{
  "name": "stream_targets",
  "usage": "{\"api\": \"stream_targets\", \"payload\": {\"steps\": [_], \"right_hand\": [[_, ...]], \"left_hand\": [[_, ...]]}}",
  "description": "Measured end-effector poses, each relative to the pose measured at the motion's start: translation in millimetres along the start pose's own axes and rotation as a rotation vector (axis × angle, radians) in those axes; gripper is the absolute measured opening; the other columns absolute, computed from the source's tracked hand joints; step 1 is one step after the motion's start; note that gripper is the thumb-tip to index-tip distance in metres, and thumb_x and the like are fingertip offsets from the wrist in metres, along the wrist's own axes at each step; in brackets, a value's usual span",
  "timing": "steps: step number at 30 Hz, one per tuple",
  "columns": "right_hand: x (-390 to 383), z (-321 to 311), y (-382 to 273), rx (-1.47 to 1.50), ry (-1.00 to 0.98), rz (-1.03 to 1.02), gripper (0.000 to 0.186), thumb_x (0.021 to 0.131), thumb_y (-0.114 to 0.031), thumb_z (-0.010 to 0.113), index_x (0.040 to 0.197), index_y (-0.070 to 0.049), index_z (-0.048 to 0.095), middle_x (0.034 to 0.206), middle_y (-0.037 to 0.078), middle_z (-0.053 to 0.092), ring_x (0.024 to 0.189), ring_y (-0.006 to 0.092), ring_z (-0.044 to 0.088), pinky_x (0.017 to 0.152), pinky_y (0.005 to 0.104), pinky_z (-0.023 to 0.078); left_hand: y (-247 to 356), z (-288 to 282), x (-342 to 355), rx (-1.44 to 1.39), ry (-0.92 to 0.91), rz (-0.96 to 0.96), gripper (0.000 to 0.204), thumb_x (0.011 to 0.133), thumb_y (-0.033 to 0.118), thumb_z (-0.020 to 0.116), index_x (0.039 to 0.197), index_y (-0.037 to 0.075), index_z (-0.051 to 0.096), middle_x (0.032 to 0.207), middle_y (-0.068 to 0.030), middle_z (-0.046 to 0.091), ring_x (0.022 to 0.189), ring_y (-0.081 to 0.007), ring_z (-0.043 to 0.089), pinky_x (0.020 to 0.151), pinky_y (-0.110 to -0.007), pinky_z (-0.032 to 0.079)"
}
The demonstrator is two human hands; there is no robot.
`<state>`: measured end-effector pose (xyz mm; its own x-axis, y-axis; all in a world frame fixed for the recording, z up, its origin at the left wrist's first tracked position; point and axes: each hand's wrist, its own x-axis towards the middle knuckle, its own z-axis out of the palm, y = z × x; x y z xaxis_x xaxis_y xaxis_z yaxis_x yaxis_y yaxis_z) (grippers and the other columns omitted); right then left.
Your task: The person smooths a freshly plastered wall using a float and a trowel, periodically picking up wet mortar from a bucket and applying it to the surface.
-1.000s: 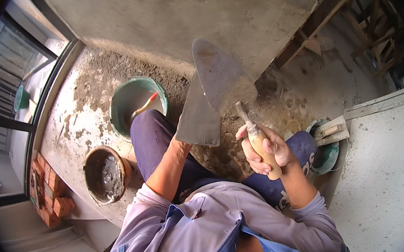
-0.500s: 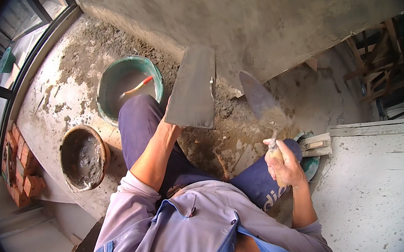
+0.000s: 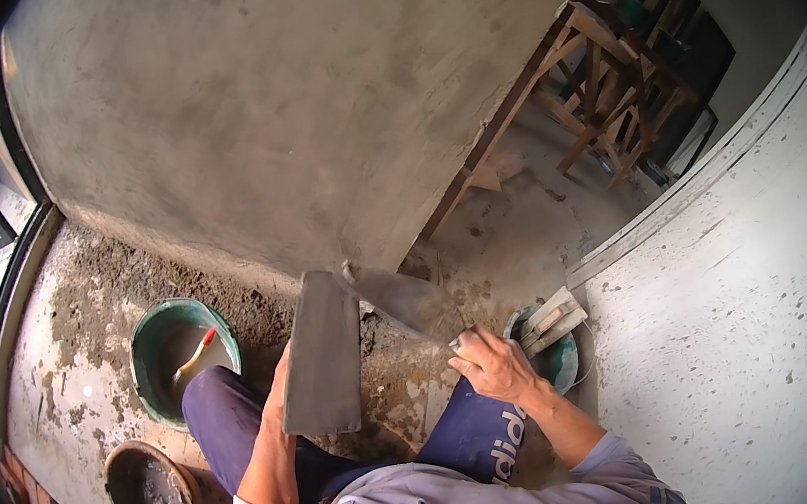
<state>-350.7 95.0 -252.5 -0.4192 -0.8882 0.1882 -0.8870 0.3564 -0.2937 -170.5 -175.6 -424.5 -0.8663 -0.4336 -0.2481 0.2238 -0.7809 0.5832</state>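
Note:
My left hand (image 3: 276, 394) is closed at the left edge of a flat, grey, rectangular plastering plate (image 3: 321, 358), its face turned up toward me. The fingers and any handle behind the plate are hidden. My right hand (image 3: 498, 366) grips the handle of a pointed trowel (image 3: 408, 304). The trowel's blade points up and left, smeared with a little mortar near the handle. Its tip is at the upper right corner of the plate; whether they touch I cannot tell. Both tools are over my knees, in front of a grey plastered wall (image 3: 236, 121).
A green bucket (image 3: 141, 370) with a red-tipped brush (image 3: 196, 353) stands left, near a mortar-filled tub (image 3: 185, 480). By my right knee, a green bucket (image 3: 557, 366) holds a float (image 3: 553, 322). Wooden trestles (image 3: 604, 76) stand beyond; a white speckled surface (image 3: 727, 343) lies right.
My view has swung up and right, showing more wall and trestles. The trowel has come leftward to the plate, its tip now at the plate's upper corner. Both hands keep their tools.

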Motion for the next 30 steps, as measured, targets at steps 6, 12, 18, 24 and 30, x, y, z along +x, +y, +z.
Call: {"api": "stream_targets", "payload": {"steps": [6, 12, 18, 24, 30], "right_hand": [[12.4, -92.9, 17.7, 0.154, 0.006, 0.105, 0.049, 0.096, -0.026, 0.067, 0.129, 0.005, 0.052, 0.107, 0.027, 0.067, 0.095, 0.0426, 0.068, 0.081, 0.0450, 0.054], [33.2, -162.5, 25.4, 0.401, -0.016, 0.170, 0.046, 0.101, -0.032, 0.063, 0.131, 0.002, 0.053, 0.087, 0.009, 0.063, 0.068, 0.0135, 0.058, 0.064, 0.0289, 0.049], [48.0, -198.4, 19.6, 0.418, 0.016, 0.129, 0.041, 0.102, -0.033, 0.060, 0.123, 0.002, 0.056, 0.068, -0.001, 0.053, 0.053, 0.0067, 0.050, 0.052, 0.0237, 0.042], [45.2, -188.9, 25.6, 0.254, -0.067, 0.162, 0.040, 0.101, -0.031, 0.062, 0.121, 0.003, 0.057, 0.072, 0.007, 0.058, 0.059, 0.0167, 0.057, 0.058, 0.0318, 0.046], [56.1, -197.5, 46.2, -0.093, 0.104, 0.000, 0.041, 0.100, -0.029, 0.061, 0.121, 0.005, 0.055, 0.088, 0.023, 0.061, 0.081, 0.0381, 0.060, 0.075, 0.0436, 0.048]], "left_hand": [[11.0, 8.1, 6.8, 0.033, 0.023, 0.054, 0.041, 0.105, 0.020, 0.053, 0.144, 0.009, 0.049, 0.121, -0.0057, 0.063, 0.101, -0.0162, 0.065, 0.085, -0.032, 0.057], [2.6, -20.3, 16.9, -0.074, 0.007, 0.053, 0.041, 0.105, 0.022, 0.054, 0.143, 0.008, 0.050, 0.123, -0.0054, 0.063, 0.103, -0.0158, 0.065, 0.087, -0.032, 0.056], [12.1, -8.9, 10.5, 0.014, -0.007, 0.111, 0.045, 0.105, 0.023, 0.055, 0.146, 0.008, 0.047, 0.125, -0.0042, 0.062, 0.105, -0.0138, 0.063, 0.090, -0.031, 0.055], [23.1, 15.8, -0.5, 0.033, -0.008, 0.139, 0.044, 0.105, 0.017, 0.054, 0.147, 0.007, 0.046, 0.126, -0.0049, 0.062, 0.102, -0.0140, 0.064, 0.088, -0.031, 0.056], [20.8, 16.6, 2.1, -0.016, -0.026, 0.118, 0.043, 0.105, 0.015, 0.053, 0.146, 0.008, 0.047, 0.126, -0.0065, 0.063, 0.103, -0.0159, 0.065, 0.088, -0.031, 0.057]]}}
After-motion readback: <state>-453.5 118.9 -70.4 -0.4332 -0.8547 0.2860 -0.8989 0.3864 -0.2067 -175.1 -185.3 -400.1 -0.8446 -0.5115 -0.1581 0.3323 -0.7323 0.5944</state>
